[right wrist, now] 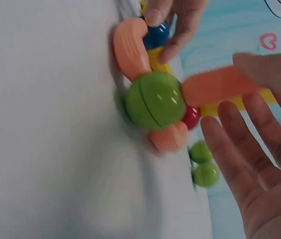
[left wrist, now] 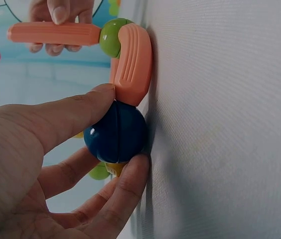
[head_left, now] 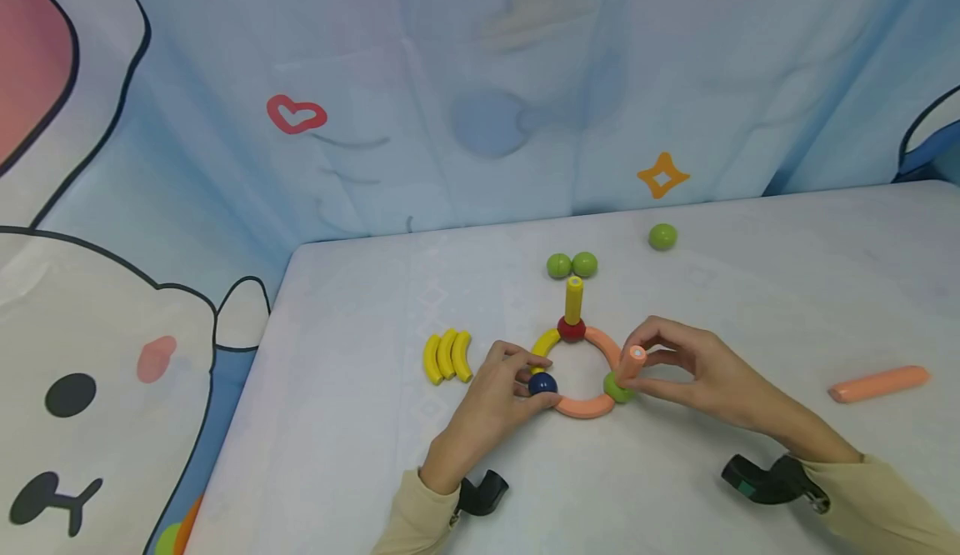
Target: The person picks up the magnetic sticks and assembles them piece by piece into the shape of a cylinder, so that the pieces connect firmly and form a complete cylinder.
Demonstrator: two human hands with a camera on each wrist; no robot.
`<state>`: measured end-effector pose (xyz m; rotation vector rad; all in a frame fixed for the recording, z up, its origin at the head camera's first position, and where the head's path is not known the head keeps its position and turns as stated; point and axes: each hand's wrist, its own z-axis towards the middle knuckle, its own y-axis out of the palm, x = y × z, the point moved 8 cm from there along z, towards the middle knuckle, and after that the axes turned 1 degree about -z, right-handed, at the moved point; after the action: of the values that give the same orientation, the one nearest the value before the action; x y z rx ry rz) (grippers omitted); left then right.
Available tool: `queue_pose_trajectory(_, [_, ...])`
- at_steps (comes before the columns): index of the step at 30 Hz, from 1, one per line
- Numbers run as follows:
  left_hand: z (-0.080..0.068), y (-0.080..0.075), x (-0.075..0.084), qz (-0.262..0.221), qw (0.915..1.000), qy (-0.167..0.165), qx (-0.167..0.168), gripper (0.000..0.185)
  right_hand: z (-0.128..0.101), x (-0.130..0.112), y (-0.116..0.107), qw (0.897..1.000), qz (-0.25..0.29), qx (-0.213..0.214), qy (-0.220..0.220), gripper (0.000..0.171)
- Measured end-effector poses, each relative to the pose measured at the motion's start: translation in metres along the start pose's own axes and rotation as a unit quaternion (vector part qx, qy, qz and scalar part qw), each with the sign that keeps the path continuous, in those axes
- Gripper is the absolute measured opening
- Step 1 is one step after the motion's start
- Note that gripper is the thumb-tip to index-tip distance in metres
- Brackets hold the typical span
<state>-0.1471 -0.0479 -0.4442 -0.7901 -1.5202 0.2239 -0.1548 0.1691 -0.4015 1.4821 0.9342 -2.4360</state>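
A ring of toy rods and balls lies on the white table [head_left: 345, 455]. My left hand [head_left: 491, 388] grips the blue ball [left wrist: 118, 132], its thumb where the curved orange rod [left wrist: 134, 64] joins it. My right hand [head_left: 693, 363] pinches a straight orange rod [left wrist: 53, 33], which rises from the green ball [right wrist: 155, 99] at the ring's right side. At the back, a red ball [head_left: 572, 330] carries an upright yellow rod [head_left: 573, 301]. Another curved orange rod [head_left: 603, 345] and a curved yellow rod [head_left: 545, 342], partly hidden by left fingers, complete the sides.
Three curved yellow rods [head_left: 446, 357] lie left of the ring. Two green balls [head_left: 585, 264] sit together behind it, with another green ball [head_left: 663, 237] farther right. A loose orange rod [head_left: 881, 384] lies at far right. A printed blue curtain [head_left: 450, 172] borders the table's back.
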Motion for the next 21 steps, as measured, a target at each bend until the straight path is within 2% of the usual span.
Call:
queue_pose_trajectory(5, [0.0, 0.001, -0.001, -0.006, 1.0, 0.0, -0.002, 0.039, -0.019, 0.01, -0.032, 0.997, -0.077, 0.008, 0.029, 0.049])
queue_pose_trajectory(8, [0.0, 0.001, -0.001, -0.004, 1.0, 0.003, -0.003, 0.039, -0.038, 0.023, -0.061, 0.988, -0.141, 0.019, 0.061, 0.046])
queue_pose_trajectory(12, [0.0, 0.0, -0.001, -0.003, 1.0, 0.001, -0.003, 0.039, -0.068, 0.046, -0.1, 0.966, -0.218, 0.031, 0.134, 0.044])
queue_pose_trajectory(15, [0.0, 0.0, -0.001, -0.004, 1.0, 0.001, -0.003, 0.038, -0.089, 0.06, -0.122, 0.949, -0.252, 0.026, 0.186, 0.043])
queue_pose_trajectory(18, [0.0, -0.001, 0.0, -0.003, 1.0, 0.003, -0.004, 0.039, -0.107, 0.072, -0.137, 0.934, -0.264, 0.01, 0.239, 0.043])
queue_pose_trajectory(21, [0.0, 0.0, 0.001, -0.002, 1.0, 0.006, -0.005, 0.039, -0.123, 0.084, -0.146, 0.922, -0.285, -0.008, 0.261, 0.049])
